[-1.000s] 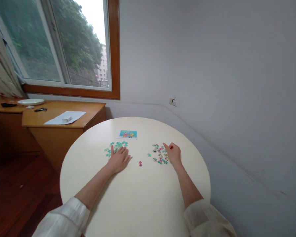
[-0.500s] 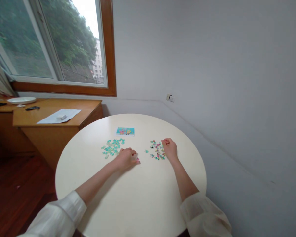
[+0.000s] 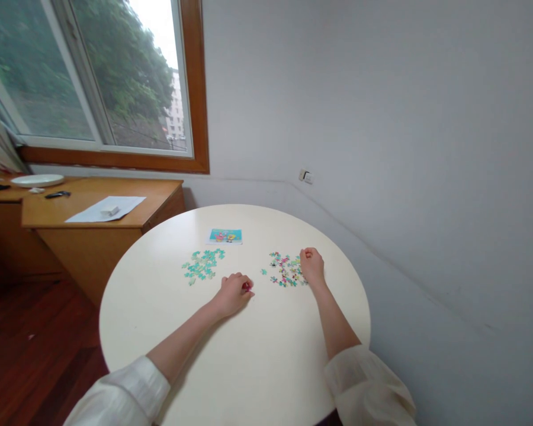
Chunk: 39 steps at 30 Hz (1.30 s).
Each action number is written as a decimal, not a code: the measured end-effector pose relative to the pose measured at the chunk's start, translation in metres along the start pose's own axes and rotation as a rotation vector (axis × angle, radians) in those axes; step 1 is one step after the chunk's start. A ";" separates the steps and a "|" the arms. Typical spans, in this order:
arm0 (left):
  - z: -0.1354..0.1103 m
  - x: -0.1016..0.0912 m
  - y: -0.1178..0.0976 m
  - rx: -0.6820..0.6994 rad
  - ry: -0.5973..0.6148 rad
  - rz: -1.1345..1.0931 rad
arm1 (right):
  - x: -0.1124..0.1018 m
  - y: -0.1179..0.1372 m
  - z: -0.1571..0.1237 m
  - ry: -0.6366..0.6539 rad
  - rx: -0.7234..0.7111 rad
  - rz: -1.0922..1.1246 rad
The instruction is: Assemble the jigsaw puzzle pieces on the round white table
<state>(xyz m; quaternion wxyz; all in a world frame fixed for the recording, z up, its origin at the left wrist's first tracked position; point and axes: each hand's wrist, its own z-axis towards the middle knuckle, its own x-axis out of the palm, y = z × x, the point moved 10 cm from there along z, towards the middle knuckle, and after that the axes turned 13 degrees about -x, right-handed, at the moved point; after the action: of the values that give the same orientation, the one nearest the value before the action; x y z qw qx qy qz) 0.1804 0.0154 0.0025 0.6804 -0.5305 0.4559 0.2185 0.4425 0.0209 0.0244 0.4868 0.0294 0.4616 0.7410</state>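
My left hand [image 3: 235, 293] is low over the middle of the round white table, its fingers closed around a pink jigsaw piece [image 3: 248, 288] that is partly hidden by them. Beside the right edge of a mixed-colour heap of jigsaw pieces [image 3: 285, 272] is my right hand [image 3: 312, 266]. Its fingers are curled together, and whatever they may hold is hidden. A heap of mostly turquoise jigsaw pieces [image 3: 202, 264] lies to the left of my left hand. Between the two heaps, one turquoise piece [image 3: 263, 271] lies apart.
A picture card [image 3: 225, 236] with cartoon figures lies towards the far side of the white table [image 3: 244, 367]. At the left stands a wooden desk [image 3: 160, 192] with a sheet of paper [image 3: 124, 206], a small white block [image 3: 109, 210] and a white plate [image 3: 38, 180].
My left hand has shifted slightly right, and its fingers have closed on the pink piece. My right hand has drawn a little to the right, uncovering more of the mixed heap.
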 end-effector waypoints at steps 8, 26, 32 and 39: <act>0.004 -0.003 0.013 0.075 0.066 -0.123 | 0.004 -0.002 0.001 0.048 -0.002 -0.009; 0.004 -0.003 0.010 0.120 0.036 -0.148 | 0.079 0.073 -0.051 0.554 -0.537 -0.146; 0.004 -0.003 0.011 0.115 0.035 -0.155 | 0.088 0.078 -0.059 0.623 -0.545 -0.247; 0.007 0.000 0.014 0.107 0.021 -0.154 | 0.092 0.079 -0.062 0.673 -0.480 -0.217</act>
<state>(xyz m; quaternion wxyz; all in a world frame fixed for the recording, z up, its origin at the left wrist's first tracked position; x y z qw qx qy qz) 0.1720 0.0270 -0.0048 0.7176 -0.5293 0.4320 0.1352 0.3085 0.0414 0.0077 0.3769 -0.3770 0.4095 0.7404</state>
